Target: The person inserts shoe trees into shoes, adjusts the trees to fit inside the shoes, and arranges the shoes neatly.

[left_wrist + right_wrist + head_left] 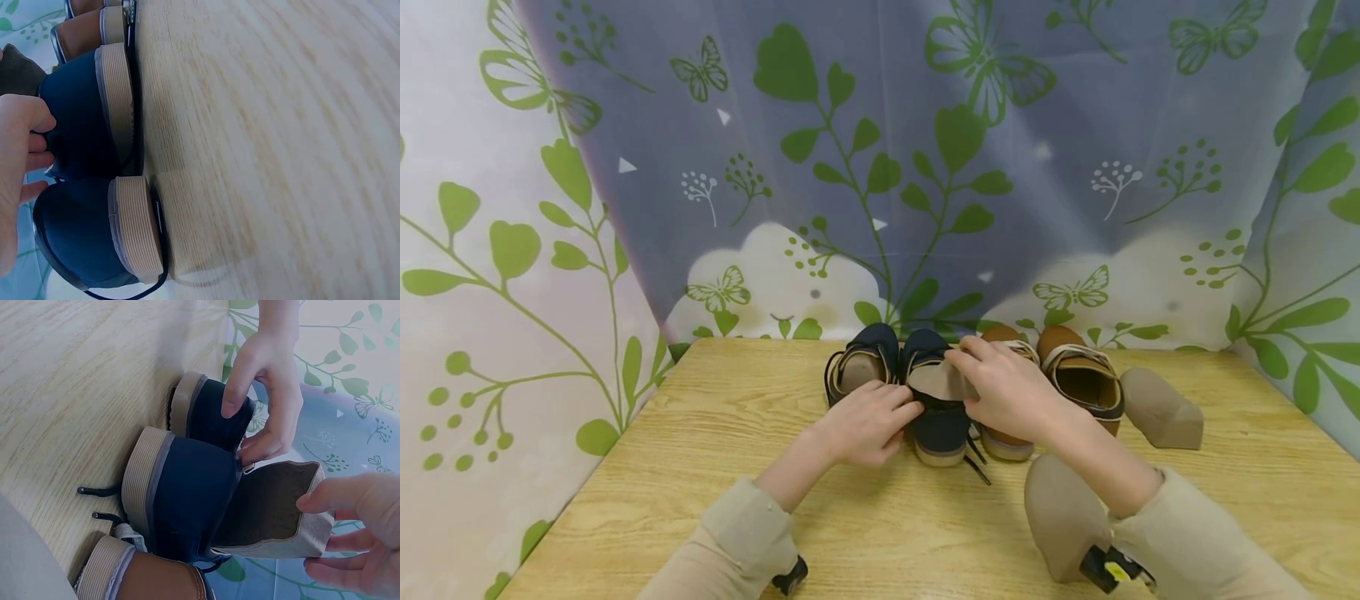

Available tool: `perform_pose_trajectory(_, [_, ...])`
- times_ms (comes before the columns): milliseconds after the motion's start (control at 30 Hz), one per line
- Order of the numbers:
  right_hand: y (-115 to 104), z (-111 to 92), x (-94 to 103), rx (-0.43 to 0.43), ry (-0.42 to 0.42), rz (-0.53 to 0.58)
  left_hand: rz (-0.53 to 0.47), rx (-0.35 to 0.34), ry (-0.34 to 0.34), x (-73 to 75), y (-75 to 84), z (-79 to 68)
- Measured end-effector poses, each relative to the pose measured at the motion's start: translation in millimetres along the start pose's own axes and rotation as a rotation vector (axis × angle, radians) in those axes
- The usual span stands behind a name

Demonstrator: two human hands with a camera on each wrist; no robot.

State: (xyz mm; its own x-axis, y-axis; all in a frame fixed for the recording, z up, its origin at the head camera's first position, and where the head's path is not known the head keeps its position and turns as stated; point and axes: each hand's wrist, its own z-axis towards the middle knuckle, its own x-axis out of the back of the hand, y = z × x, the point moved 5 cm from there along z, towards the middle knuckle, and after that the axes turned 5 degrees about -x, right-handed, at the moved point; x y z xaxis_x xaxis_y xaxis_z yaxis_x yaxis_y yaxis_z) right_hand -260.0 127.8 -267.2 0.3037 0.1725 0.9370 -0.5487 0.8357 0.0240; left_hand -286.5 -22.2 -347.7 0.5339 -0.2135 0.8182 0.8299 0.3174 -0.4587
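My right hand (1007, 387) pinches the rim of a beige hollow shoe insert (269, 506), thumb inside and fingers outside. The insert's other end sits in the opening of a navy shoe (942, 437), whose heel faces me. At that shoe's collar, my left hand (867, 425) holds the edge with curled fingers; part of its grip is hidden. To the left stands the matching navy shoe (81, 231), with another beige insert (859, 371) inside it. Black laces (976, 468) trail from the gripped shoe onto the table.
Two brown shoes stand right of the navy pair; the farther brown shoe (1063, 346) has an open dark inside. One loose beige insert (1165, 412) lies beside it, another insert (1063, 517) under my right forearm. A patterned cloth (880, 192) hangs behind the wooden table (700, 450).
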Motion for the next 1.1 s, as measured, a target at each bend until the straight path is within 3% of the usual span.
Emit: perform_pose_trajectory(1100, [-11.3, 6.7, -6.4, -0.02, 0.019, -0.061, 0.003, 0.035, 0.007, -1.4, 0.6, -2.5])
